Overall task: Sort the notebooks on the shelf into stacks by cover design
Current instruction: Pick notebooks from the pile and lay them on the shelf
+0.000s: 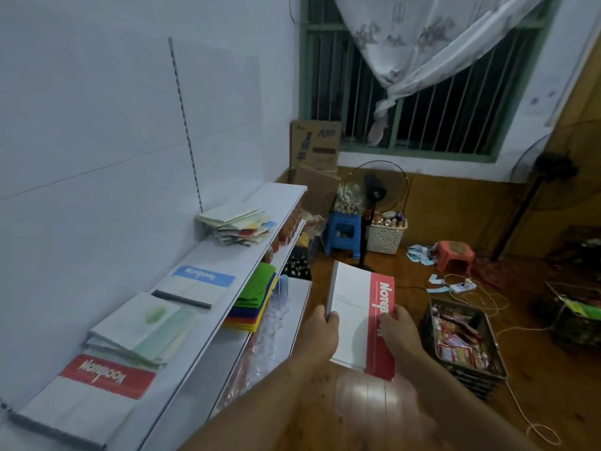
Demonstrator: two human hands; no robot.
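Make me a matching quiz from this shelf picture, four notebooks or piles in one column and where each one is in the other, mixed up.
1. red-banded notebook
2. blue-banded notebook
3. green-cover stack
4. mixed pile

A. far end of the top shelf
B. held off the shelf by left hand and right hand
C. shelf, between two piles
D. near part of shelf, overlapping another red-banded notebook

Pairs: 1-B, 2-C, 3-D, 4-A

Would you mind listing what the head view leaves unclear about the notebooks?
- Held red notebook: small cover print is too fine to read; right hand covers part of the title.
- Far mixed pile: designs too small to tell apart.
- Green stack: lower covers hidden by the top one.
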